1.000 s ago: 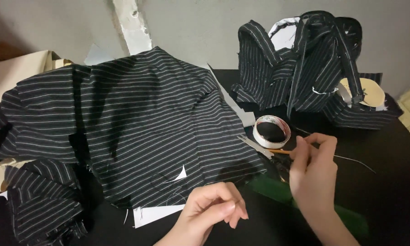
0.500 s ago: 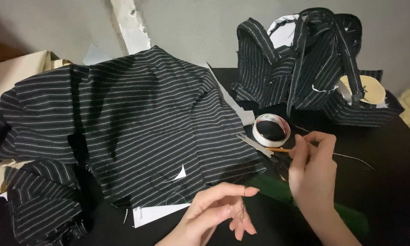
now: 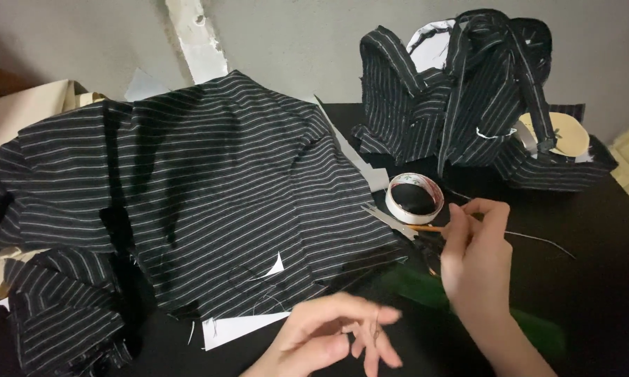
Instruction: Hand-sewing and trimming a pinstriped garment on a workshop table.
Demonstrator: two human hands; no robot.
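Right hand point(image 3: 475, 258) pinches thin thread point(image 3: 538, 239), thread trailing right across black table point(image 3: 608, 279). Left hand point(image 3: 335, 335) fingers loosely curled, grip contents unclear. Snips point(image 3: 391, 222), white tape roll point(image 3: 414, 197) just beyond right fingertips. Striped fabric point(image 3: 210, 202) left.

The right hand point(image 3: 476, 258) is covering part of the green strip point(image 3: 538, 328), which is blurring. The left hand point(image 3: 335, 335) is running off the bottom edge; its thread is too thin to tell.

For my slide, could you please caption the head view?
Two bare hands, left hand and right hand, beside black pinstriped fabric on a dark table.
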